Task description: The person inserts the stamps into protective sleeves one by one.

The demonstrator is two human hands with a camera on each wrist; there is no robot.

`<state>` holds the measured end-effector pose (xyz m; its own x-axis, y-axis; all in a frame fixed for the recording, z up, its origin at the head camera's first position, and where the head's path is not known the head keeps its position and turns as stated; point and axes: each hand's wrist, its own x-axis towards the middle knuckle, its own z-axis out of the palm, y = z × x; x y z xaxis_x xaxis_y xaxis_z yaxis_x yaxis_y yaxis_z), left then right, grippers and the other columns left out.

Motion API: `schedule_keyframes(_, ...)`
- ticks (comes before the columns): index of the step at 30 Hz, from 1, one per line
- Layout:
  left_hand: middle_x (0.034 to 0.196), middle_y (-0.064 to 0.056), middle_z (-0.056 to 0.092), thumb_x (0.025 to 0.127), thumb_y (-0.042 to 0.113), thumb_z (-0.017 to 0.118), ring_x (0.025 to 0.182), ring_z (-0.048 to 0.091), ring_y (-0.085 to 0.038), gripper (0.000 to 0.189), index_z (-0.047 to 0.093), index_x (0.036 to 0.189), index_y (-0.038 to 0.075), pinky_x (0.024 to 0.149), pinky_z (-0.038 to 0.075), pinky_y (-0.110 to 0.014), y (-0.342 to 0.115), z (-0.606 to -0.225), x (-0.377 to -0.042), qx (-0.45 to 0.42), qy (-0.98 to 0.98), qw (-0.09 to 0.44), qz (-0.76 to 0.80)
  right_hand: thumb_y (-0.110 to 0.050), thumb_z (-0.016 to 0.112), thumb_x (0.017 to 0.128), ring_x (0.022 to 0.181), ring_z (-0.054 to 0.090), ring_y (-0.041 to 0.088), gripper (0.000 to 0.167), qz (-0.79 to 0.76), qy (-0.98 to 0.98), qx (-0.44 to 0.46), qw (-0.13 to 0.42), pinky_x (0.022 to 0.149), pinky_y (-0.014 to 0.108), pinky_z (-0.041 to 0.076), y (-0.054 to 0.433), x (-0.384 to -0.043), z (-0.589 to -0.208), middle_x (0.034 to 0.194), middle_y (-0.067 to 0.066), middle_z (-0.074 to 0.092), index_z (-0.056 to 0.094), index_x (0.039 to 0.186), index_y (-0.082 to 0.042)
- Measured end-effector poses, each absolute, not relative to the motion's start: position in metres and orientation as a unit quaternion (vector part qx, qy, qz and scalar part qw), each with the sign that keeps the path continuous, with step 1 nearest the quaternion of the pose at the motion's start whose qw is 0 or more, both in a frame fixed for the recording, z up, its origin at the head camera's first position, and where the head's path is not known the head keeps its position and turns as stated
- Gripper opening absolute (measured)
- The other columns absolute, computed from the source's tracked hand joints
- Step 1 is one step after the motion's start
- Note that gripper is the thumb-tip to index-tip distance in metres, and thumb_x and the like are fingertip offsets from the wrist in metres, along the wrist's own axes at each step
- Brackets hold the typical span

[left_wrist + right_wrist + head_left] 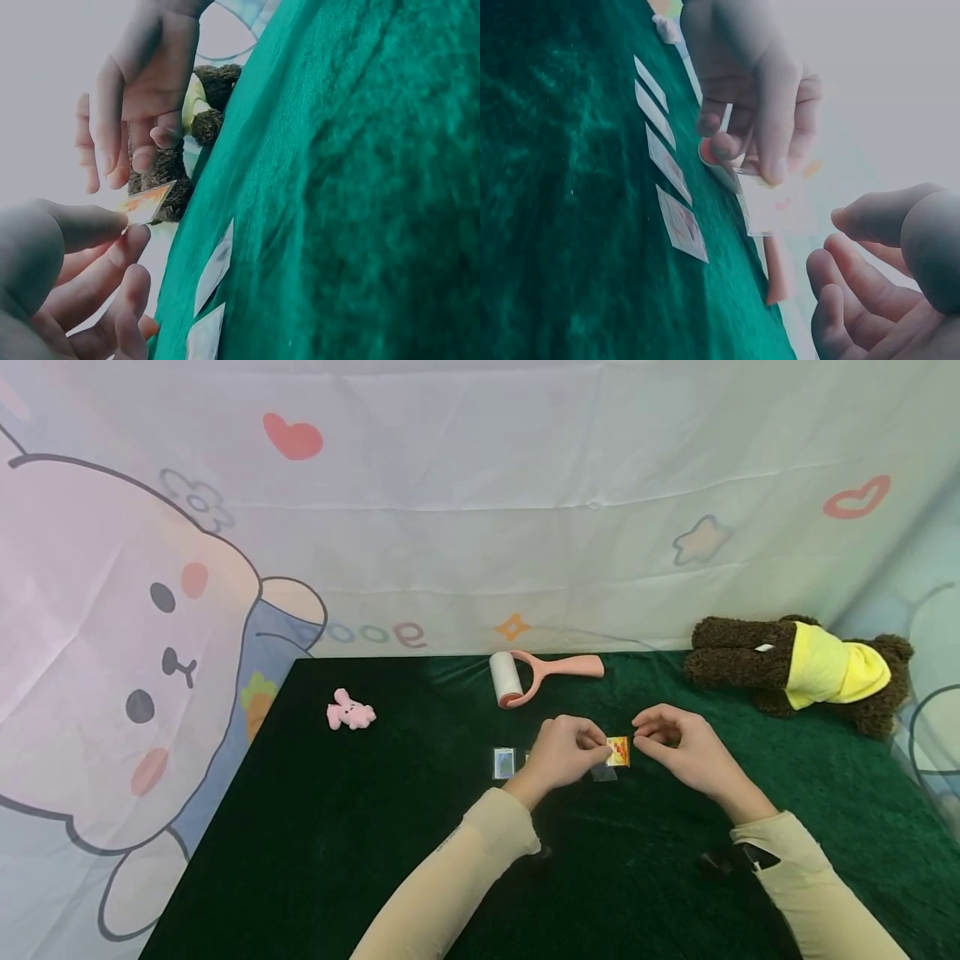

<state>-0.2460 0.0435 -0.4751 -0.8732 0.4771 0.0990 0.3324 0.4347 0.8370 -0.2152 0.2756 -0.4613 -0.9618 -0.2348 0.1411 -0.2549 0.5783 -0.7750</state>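
Observation:
My left hand (567,748) pinches a small orange-and-yellow card (618,752) between thumb and fingertips, above the green cloth. In the right wrist view, light washes out the face of this card (776,206). Just right of the card is my right hand (678,752), its fingers loosely bent, thumb apart, nothing between them. On the cloth lies a row of several small flat cards (681,225). One bluish card (504,763) shows left of my left hand, and a dull clear-looking one (603,772) lies below the pinched card; my left hand partly hides the row.
Behind the hands lies a lint roller (573,666) with a pink handle and white roll. A brown plush bear (738,652) in a yellow top lies at the back right. At the back left is a small pink plush (351,710). A printed curtain (480,552) hangs behind the table.

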Motion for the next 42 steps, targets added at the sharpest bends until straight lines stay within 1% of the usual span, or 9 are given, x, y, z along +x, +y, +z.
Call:
schedule_keyframes(4, 0.089, 0.005, 0.077, 0.097, 0.021, 0.078, 0.077, 0.067, -0.001, 0.008, 0.079, 0.095, 0.013, 0.069, 0.054, -0.021, 0.051, -0.479, -0.248, 0.21, 0.852, 0.085, 0.473, -0.014, 0.069, 0.103, 0.089, 0.069, 0.017, 0.023, 0.434, -0.891, 0.133, 0.014, 0.07, 0.031, 0.054, 0.281, -0.215, -0.463, 0.108, 0.011, 0.073, 0.066, 0.123, -0.003)
schedule_keyframes(11, 0.083, 0.006, 0.077, 0.094, 0.021, 0.081, 0.07, 0.066, -0.003, 0.01, 0.08, 0.09, 0.012, 0.064, 0.053, -0.022, 0.065, -0.48, -0.249, 0.171, 0.866, 0.096, 0.459, -0.015, 0.068, 0.104, 0.09, 0.069, 0.015, 0.021, 0.434, -0.892, 0.125, 0.012, 0.073, 0.03, 0.055, 0.289, -0.211, -0.462, 0.11, 0.012, 0.072, 0.066, 0.122, -0.005)
schedule_keyframes(16, 0.078, 0.008, 0.073, 0.093, 0.022, 0.082, 0.067, 0.064, -0.006, 0.012, 0.08, 0.085, 0.014, 0.062, 0.052, -0.025, 0.075, -0.478, -0.249, 0.14, 0.877, 0.103, 0.448, -0.015, 0.067, 0.104, 0.091, 0.069, 0.015, 0.023, 0.438, -0.89, 0.126, 0.011, 0.073, 0.03, 0.055, 0.291, -0.21, -0.463, 0.111, 0.013, 0.071, 0.066, 0.123, -0.002)
schedule_keyframes(20, 0.075, 0.008, 0.069, 0.092, 0.022, 0.083, 0.065, 0.062, -0.009, 0.015, 0.079, 0.08, 0.015, 0.059, 0.051, -0.027, 0.082, -0.478, -0.249, 0.128, 0.887, 0.106, 0.432, -0.015, 0.067, 0.104, 0.091, 0.069, 0.014, 0.024, 0.439, -0.889, 0.128, 0.013, 0.073, 0.029, 0.055, 0.292, -0.21, -0.462, 0.11, 0.013, 0.071, 0.065, 0.123, -0.001)
schedule_keyframes(24, 0.074, 0.008, 0.069, 0.092, 0.022, 0.084, 0.063, 0.061, -0.008, 0.017, 0.078, 0.078, 0.015, 0.059, 0.05, -0.027, 0.087, -0.478, -0.249, 0.126, 0.897, 0.102, 0.411, -0.014, 0.067, 0.104, 0.091, 0.069, 0.013, 0.024, 0.438, -0.889, 0.129, 0.015, 0.074, 0.029, 0.055, 0.292, -0.211, -0.462, 0.111, 0.013, 0.071, 0.065, 0.123, -0.001)
schedule_keyframes(28, 0.076, 0.008, 0.069, 0.092, 0.024, 0.084, 0.064, 0.061, -0.008, 0.015, 0.079, 0.082, 0.014, 0.058, 0.049, -0.026, 0.087, -0.478, -0.249, 0.136, 0.904, 0.1, 0.393, -0.014, 0.067, 0.104, 0.091, 0.069, 0.013, 0.024, 0.438, -0.889, 0.131, 0.015, 0.074, 0.029, 0.055, 0.293, -0.21, -0.461, 0.111, 0.013, 0.072, 0.066, 0.123, -0.001)
schedule_keyframes(32, 0.079, 0.008, 0.07, 0.092, 0.024, 0.085, 0.063, 0.062, -0.007, 0.012, 0.08, 0.092, 0.012, 0.059, 0.05, -0.025, 0.084, -0.479, -0.249, 0.156, 0.902, 0.104, 0.39, -0.014, 0.068, 0.104, 0.09, 0.07, 0.013, 0.021, 0.435, -0.891, 0.13, 0.016, 0.073, 0.029, 0.055, 0.294, -0.209, -0.461, 0.109, 0.012, 0.072, 0.066, 0.122, -0.003)
schedule_keyframes(37, 0.082, 0.008, 0.073, 0.092, 0.023, 0.084, 0.063, 0.064, -0.004, 0.017, 0.079, 0.103, 0.011, 0.063, 0.051, -0.024, 0.078, -0.48, -0.249, 0.175, 0.891, 0.112, 0.402, -0.015, 0.068, 0.104, 0.089, 0.069, 0.014, 0.02, 0.433, -0.892, 0.127, 0.014, 0.072, 0.03, 0.055, 0.295, -0.208, -0.46, 0.109, 0.012, 0.071, 0.067, 0.121, -0.005)
schedule_keyframes(42, 0.089, 0.004, 0.078, 0.093, 0.024, 0.083, 0.066, 0.067, -0.002, 0.021, 0.078, 0.108, 0.01, 0.067, 0.054, -0.023, 0.067, -0.478, -0.249, 0.189, 0.884, 0.106, 0.413, -0.016, 0.068, 0.104, 0.089, 0.069, 0.014, 0.021, 0.435, -0.892, 0.124, 0.013, 0.071, 0.03, 0.055, 0.296, -0.207, -0.46, 0.11, 0.013, 0.071, 0.067, 0.121, -0.005)
